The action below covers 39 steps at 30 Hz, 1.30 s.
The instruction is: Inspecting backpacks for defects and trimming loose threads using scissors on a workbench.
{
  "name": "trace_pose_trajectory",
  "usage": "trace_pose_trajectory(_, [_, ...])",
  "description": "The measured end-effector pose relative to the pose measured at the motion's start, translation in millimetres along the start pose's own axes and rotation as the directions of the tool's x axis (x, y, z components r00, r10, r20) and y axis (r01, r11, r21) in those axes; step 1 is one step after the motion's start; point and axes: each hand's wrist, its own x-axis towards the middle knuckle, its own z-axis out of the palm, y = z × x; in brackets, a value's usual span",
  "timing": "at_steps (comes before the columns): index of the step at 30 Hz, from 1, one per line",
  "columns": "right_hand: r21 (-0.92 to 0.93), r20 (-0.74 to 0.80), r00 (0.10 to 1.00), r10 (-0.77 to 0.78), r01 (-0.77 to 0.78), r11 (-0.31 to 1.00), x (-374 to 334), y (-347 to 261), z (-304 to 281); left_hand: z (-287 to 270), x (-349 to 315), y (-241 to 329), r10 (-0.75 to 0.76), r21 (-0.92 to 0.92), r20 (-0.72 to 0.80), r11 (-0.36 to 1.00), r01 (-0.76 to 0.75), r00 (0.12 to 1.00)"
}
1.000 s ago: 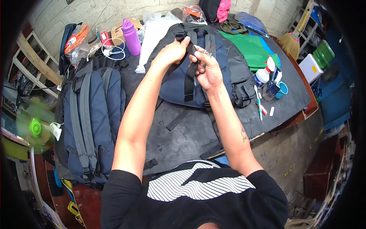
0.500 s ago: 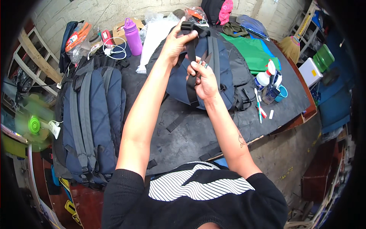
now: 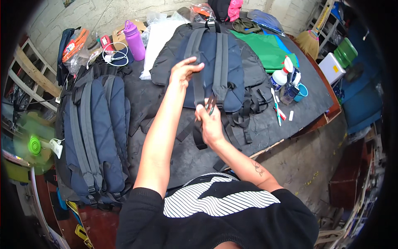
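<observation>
A dark blue and grey backpack lies on the table before me, its shoulder straps facing up. My left hand is at the lower end of its left shoulder strap, thumb and index finger closing over the top of a black webbing strap. Taut webbing runs from there down to my right hand, which grips it with bent fingers. A small dark-bladed cutting tool, perhaps thread snips, also pokes out of my right hand. Below that hand the strap's loose end hangs over the tabletop.
A second blue backpack lies at left, near a blurred green fan. Behind stand a purple bottle and a white cable. At right are a spray bottle, a blue cup, a toothbrush and green fabric.
The backpack's upper part, previously lifted toward my hands, now lies flatter with its straps showing. Both hands have come down nearer to me, and the webbing is stretched between them.
</observation>
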Motion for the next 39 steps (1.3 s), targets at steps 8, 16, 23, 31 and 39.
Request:
trace_pose_trajectory(8, [-0.612, 0.043, 0.964, 0.261, -0.181, 0.769, -55, 28, -75, 1, -87, -59, 0.373, 0.903, 0.237, 0.257, -0.345, 0.897])
trace_pose_trajectory(16, [-0.987, -0.155, 0.988, 0.02, -0.156, 0.036, -39, -29, -136, -37, -143, -103, 0.453, 0.993, 0.037, 0.082, -0.083, 0.891])
trace_pose_trajectory(23, [-0.876, -0.245, 0.895, 0.374, -0.369, 0.311, -53, -36, -128, -50, -148, -116, 0.456, 0.932, -0.067, 0.346, -0.108, 0.888])
trace_pose_trajectory(31, [-0.783, 0.094, 0.967, 0.239, -0.076, 0.617, -4, -5, -111, -16, -199, -53, -0.072, -0.039, -0.001, 0.997, 0.072, 0.997])
trace_pose_trajectory(39, [-0.712, 0.049, 0.98, 0.192, -0.101, 0.694, 25, 30, -129, -20, -275, 51, -0.193, 0.521, 0.756, 0.756, -0.396, 0.625])
